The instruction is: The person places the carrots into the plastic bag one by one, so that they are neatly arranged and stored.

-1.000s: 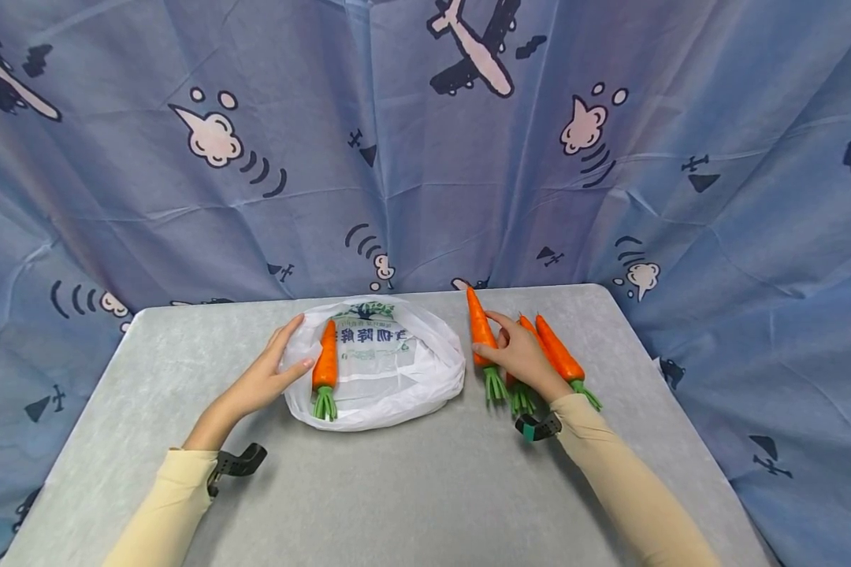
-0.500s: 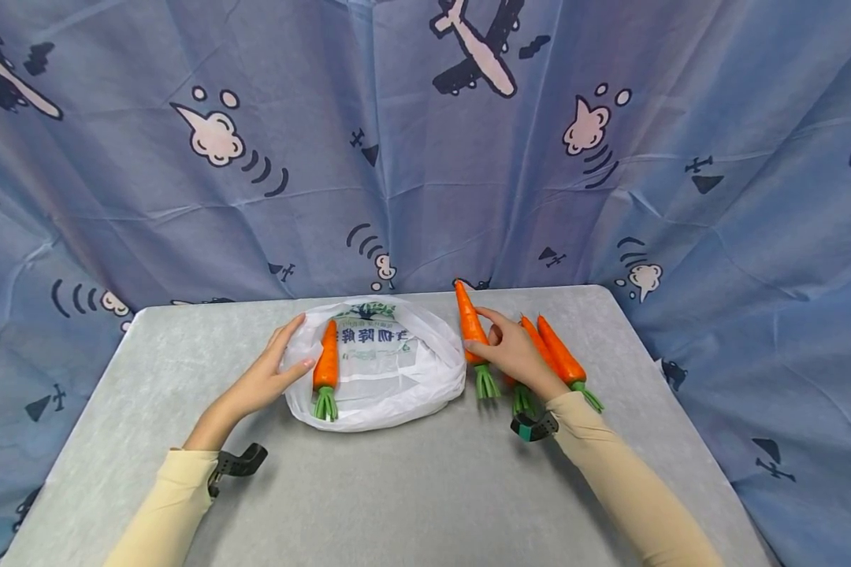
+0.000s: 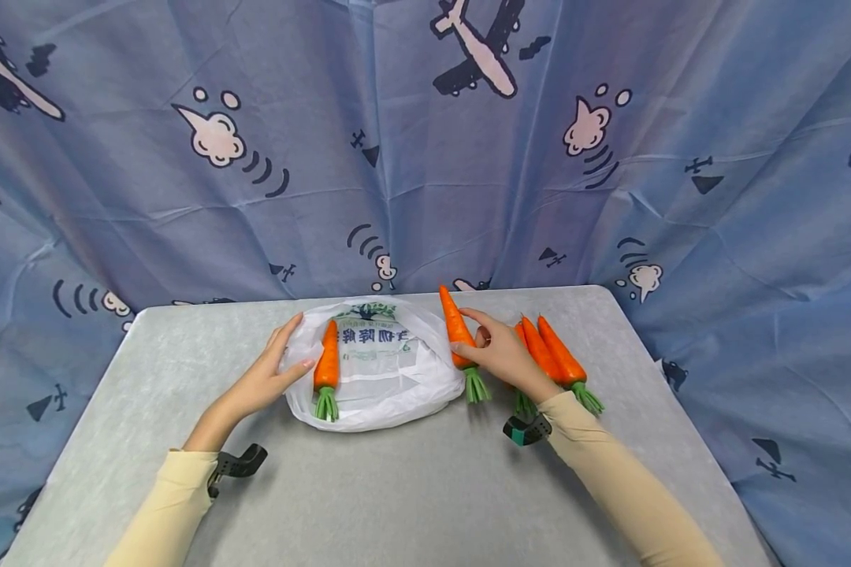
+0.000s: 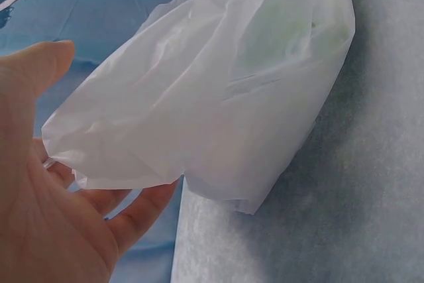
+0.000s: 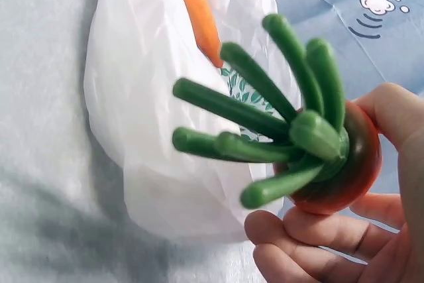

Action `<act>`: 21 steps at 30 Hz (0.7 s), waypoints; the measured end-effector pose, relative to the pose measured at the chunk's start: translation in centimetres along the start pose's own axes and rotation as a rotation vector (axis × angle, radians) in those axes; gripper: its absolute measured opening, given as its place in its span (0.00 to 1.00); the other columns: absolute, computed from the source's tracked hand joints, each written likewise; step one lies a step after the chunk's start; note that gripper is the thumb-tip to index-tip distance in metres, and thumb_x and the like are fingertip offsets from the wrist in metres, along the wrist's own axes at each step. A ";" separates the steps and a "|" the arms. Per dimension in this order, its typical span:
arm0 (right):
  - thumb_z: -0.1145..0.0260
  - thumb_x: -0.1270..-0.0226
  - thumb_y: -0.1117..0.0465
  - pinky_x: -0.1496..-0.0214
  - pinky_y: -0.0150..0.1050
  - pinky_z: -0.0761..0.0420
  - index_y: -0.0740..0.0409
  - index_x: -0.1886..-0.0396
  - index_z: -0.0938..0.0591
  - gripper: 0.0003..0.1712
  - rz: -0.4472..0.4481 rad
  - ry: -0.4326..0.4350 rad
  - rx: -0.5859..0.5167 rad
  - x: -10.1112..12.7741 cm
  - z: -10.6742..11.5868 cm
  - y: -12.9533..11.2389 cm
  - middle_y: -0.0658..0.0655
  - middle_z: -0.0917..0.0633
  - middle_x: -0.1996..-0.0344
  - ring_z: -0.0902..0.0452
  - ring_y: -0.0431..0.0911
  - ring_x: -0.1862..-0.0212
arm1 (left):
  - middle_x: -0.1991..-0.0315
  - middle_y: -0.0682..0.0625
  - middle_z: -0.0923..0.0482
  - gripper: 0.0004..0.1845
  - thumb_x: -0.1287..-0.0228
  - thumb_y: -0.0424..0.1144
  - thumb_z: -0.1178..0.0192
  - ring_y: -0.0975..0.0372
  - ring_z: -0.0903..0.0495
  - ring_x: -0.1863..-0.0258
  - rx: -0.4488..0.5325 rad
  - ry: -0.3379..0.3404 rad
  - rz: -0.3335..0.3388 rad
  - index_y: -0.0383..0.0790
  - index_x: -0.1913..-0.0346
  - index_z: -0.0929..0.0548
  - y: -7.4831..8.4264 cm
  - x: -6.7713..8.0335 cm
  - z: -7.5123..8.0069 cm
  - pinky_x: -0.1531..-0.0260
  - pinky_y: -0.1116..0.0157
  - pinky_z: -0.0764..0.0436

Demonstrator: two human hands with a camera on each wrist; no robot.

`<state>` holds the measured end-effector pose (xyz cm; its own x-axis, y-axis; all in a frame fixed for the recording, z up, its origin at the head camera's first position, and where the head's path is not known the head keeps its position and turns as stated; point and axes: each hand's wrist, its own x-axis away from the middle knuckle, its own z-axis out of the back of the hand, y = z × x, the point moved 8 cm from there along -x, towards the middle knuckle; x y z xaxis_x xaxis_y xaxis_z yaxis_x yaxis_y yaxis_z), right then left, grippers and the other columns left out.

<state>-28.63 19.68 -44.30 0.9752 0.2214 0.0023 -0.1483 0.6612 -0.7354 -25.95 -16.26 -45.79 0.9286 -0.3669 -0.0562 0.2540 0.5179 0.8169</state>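
Observation:
A white plastic bag (image 3: 379, 413) with printed writing lies with its wide mouth facing up. One orange carrot (image 3: 328, 358) with green stems is inside its left part. My left hand (image 3: 269, 374) touches the bag's left rim, fingers fairly straight and thumb apart; in the left wrist view those fingers (image 4: 149, 213) reach behind the plastic. With thumb and fingers, my right hand (image 3: 499, 354) grips another carrot (image 3: 456, 323) at the bag's right rim, tip pointing up and away. In the right wrist view its green stems (image 5: 232, 101) face the camera.
Three more carrots (image 3: 562, 350) lie side by side on the grey table (image 3: 369, 504), right of my right hand, which partly covers them. A blue patterned curtain (image 3: 312, 157) hangs behind the table's far edge. Each wrist wears a black strap (image 3: 237, 463).
My right hand has moved left with its carrot, from near the other carrots to the bag's right rim. My left hand and the bag have stayed in place.

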 end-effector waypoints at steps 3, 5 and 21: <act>0.29 0.39 0.43 0.77 0.32 0.30 0.43 0.28 0.31 0.39 -0.004 -0.014 0.003 0.1 -0.3 -0.4 0.51 0.27 0.80 0.32 0.43 0.81 | 0.21 0.36 0.57 0.44 0.28 0.44 0.43 0.38 0.52 0.23 0.001 0.003 0.000 0.48 0.20 0.59 0.0 -0.1 0.0 0.29 0.32 0.49; 0.29 0.39 0.42 0.77 0.33 0.27 0.42 0.29 0.30 0.40 -0.010 -0.029 -0.004 0.2 -0.6 -0.7 0.51 0.26 0.79 0.31 0.43 0.80 | 0.21 0.36 0.56 0.44 0.28 0.45 0.43 0.38 0.52 0.23 0.001 0.002 -0.002 0.48 0.20 0.59 0.1 -0.1 -0.1 0.29 0.32 0.49; 0.28 0.40 0.45 0.74 0.32 0.32 0.48 0.29 0.29 0.40 0.020 -0.101 -0.016 0.4 -2.9 -2.9 0.50 0.25 0.80 0.32 0.42 0.77 | 0.22 0.35 0.56 0.43 0.27 0.44 0.43 0.37 0.53 0.23 -0.010 0.006 -0.002 0.45 0.20 0.58 -0.2 -0.1 0.0 0.29 0.32 0.50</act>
<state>-27.34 15.83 -44.15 0.9504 0.3060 0.0556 -0.1639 0.6446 -0.7467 -26.06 -16.34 -45.91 0.9295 -0.3636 -0.0610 0.2586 0.5251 0.8108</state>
